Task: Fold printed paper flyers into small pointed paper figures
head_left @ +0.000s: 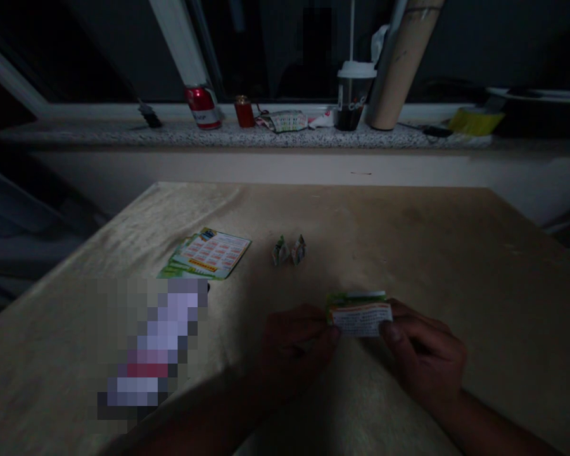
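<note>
Between my two hands is a printed paper card (361, 318), with dense text on its lower panel and a green strip along the top; it looks folded. My left hand (301, 339) pinches its left edge. On the right edge, my right hand (420, 345) grips with the thumb in front and the fingers behind. Beyond the hands, two small folded paper pieces (289, 251) stand side by side on the table. Farther left lies a fanned stack of similar green-and-white printed cards (213, 251).
A pixelated, phone-like object (154, 345) lies on the table (456, 253) at left. Along the windowsill (171, 136) stand a red can (202, 106), a small red jar (244, 112), a crumpled wrapper (285, 120), a lidded cup with straw (354, 95), a cardboard tube (403, 69) and a yellow item (475, 121).
</note>
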Available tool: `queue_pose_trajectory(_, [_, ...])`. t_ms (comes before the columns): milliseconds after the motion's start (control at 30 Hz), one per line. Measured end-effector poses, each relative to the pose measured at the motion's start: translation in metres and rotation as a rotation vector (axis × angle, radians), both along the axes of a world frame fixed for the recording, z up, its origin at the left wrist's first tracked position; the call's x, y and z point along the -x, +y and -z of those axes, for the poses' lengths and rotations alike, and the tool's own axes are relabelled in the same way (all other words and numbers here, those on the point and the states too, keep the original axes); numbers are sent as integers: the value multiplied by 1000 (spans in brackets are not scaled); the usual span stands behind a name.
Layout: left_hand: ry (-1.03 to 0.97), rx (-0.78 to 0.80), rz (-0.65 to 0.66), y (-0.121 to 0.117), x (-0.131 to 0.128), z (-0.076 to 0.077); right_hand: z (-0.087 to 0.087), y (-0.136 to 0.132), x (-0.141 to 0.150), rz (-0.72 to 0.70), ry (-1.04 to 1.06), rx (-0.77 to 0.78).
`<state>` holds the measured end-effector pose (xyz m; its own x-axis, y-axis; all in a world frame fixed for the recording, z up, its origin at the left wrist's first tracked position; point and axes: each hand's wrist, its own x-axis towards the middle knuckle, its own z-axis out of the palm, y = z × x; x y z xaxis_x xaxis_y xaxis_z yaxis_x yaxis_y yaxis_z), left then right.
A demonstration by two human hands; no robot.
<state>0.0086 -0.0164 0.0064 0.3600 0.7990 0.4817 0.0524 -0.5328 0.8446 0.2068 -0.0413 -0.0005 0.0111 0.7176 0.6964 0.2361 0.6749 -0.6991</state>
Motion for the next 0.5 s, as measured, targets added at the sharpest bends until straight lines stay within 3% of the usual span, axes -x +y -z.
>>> queue_pose_trajectory(233, [-1,108,-183,0,1,0,-2,1,-2,60,-25,-22])
queue_pose_trajectory(367, [-40,112,-337,8,11,-1,-6,5,-4,-32,-125,-77])
queue_pose_trajectory(433, [-79,107,-272,12,15,-1,-8,6,-2,-130,-172,-78])
queue_pose_trajectory(500, [-56,133,-117,14,16,-1,-9,6,2,-206,-230,-69])
